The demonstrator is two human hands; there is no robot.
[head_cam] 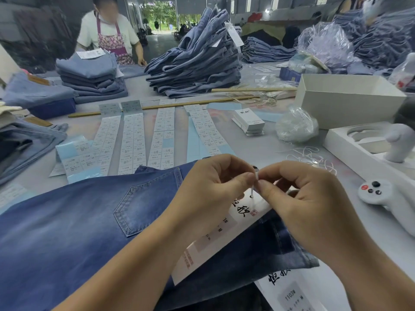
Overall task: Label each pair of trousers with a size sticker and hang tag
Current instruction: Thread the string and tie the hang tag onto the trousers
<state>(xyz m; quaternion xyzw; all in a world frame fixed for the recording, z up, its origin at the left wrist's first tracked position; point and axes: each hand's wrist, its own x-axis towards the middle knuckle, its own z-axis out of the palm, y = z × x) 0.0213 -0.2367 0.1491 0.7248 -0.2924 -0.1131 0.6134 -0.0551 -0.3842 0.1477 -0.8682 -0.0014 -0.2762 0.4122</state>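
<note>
Pinching white tag string (253, 190) between both hands' fingers (243, 179), above hang tag (224, 230)
</note>
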